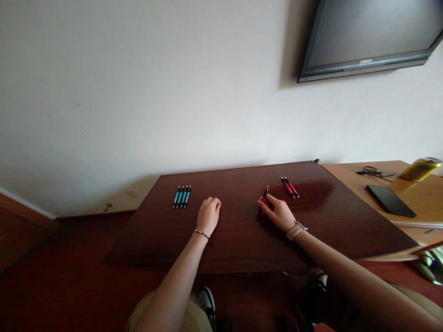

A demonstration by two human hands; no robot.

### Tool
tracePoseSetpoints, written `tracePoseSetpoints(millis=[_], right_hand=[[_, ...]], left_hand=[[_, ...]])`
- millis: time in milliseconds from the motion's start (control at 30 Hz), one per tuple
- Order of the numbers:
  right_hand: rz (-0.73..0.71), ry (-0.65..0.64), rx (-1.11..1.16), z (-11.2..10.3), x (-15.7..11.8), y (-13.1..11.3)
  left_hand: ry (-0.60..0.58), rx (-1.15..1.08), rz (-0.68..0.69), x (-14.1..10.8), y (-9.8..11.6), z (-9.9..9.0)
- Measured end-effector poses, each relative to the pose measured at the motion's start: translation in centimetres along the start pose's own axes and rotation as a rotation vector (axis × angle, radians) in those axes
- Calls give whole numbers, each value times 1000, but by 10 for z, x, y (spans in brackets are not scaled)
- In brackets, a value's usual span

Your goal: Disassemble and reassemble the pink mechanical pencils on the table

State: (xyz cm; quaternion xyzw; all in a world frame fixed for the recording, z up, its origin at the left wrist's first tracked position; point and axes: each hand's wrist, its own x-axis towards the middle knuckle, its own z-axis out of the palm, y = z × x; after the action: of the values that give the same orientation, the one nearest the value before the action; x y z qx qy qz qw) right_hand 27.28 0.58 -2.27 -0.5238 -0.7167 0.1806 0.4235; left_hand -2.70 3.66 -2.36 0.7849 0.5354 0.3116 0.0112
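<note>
My right hand point(279, 214) pinches a black-and-red pen point(265, 195) just above the dark wooden table point(238, 249); the tip end slants up and away. Two pink-and-black pens point(290, 187) lie side by side a little beyond that hand, to its right. On the left, my left hand point(209, 216) rests on the tabletop with its fingers curled in and no object showing in it. Several blue-and-black pens point(182, 197) stand in a neat parallel row to the left of it, apart from the fingers.
A lighter wooden desk point(353, 170) adjoins on the right, bearing a black phone point(390, 200), a coiled black cable point(374, 172) and a yellow can point(420, 169). Behind the table rises a white wall point(173, 92) with a mounted television point(370, 37) at upper right.
</note>
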Motion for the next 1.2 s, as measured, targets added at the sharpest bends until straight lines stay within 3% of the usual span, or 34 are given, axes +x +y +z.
tracePoseSetpoints(millis=[233,467,600,767,1200], right_hand=[[141,61,292,-1,5,3],[423,121,981,9,10,-9],[427,167,1133,23,12,-15],[407,178,1106,35,14,-17],[407,191,1122,36,13,-16]], left_hand=[[-37,-500,-173,3,24,3],[-73,-994,-270,12,44,11],[-66,-1051,-281,13,57,23],[-99,-1029,-236,12,66,33],[-83,-1036,-273,12,71,28]])
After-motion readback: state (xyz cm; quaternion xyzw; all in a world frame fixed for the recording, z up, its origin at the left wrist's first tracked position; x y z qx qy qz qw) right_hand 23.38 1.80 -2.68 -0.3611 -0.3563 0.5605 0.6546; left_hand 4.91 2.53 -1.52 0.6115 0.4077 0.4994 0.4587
